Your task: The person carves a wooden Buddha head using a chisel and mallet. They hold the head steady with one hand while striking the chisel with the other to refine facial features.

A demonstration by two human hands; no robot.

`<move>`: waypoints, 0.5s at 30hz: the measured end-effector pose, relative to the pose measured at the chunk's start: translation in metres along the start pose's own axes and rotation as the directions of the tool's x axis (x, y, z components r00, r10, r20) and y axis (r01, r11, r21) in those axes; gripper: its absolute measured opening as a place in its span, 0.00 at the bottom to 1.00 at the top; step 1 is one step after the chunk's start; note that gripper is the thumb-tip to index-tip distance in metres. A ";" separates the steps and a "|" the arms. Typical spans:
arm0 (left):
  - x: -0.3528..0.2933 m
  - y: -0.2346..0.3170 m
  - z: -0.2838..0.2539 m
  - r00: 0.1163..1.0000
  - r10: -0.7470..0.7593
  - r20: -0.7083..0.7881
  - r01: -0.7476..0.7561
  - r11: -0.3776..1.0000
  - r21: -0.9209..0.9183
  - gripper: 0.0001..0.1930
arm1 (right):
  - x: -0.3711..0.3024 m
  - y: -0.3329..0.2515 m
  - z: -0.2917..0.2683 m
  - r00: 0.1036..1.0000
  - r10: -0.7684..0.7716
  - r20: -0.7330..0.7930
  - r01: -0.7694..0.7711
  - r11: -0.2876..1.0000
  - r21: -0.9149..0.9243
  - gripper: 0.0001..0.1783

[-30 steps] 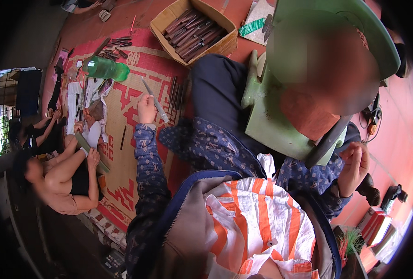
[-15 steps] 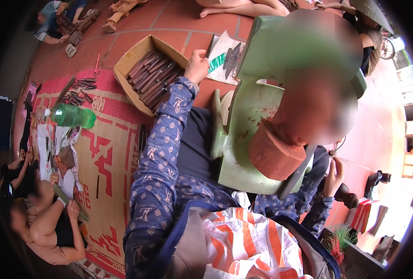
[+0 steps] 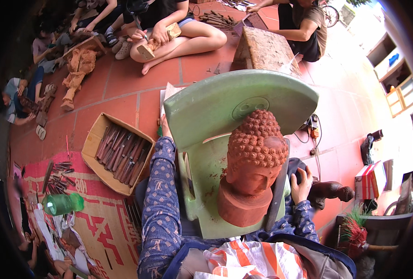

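A reddish-brown carved wooden head [image 3: 255, 160] with tight round curls stands on the seat of a green plastic chair [image 3: 206, 153] in front of me. Reddish shavings lie on the seat beside it. My left hand [image 3: 166, 126] is at the chair's left side, by the backrest, next to a white sheet; its fingers are mostly hidden. To the right of the chair, my right hand [image 3: 301, 186] is at my dark-clothed knee, fingers bent and spread, with nothing seen in them. Left of my left forearm, a cardboard box [image 3: 91, 151] holds several wooden-handled carving tools [image 3: 125, 156].
A green bottle [image 3: 63, 203] and more tools [image 3: 60, 176] lie on a patterned mat [image 3: 88, 218] at left. A dark carved piece [image 3: 329, 193] lies right of my knee. Other people sit ahead, one holding a wooden piece [image 3: 169, 35]. A wooden block [image 3: 264, 49] stands behind the chair.
My view has swung up, so the scene sits lower and the whole carved head shows. My left hand, earlier near the sheet with dark flat pieces, is now partly behind the chair's edge.
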State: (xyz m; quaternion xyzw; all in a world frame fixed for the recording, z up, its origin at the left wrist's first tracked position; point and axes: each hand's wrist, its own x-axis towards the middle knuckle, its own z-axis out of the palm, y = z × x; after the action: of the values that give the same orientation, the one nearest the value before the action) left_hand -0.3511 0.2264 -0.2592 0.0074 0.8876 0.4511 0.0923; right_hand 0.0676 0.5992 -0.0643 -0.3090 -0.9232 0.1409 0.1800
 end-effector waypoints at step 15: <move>-0.213 0.210 -0.166 0.684 0.210 -0.699 -0.605 0.699 -0.381 0.11 | 0.008 -0.013 -0.011 1.000 -0.001 -0.030 0.015 0.879 0.477 0.16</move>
State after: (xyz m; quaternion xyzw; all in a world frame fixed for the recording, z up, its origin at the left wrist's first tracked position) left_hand -0.1845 0.1981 0.0383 0.0429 0.6559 0.6875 -0.3087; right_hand 0.0596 0.5959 -0.0480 -0.2532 -0.8587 0.3587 0.2644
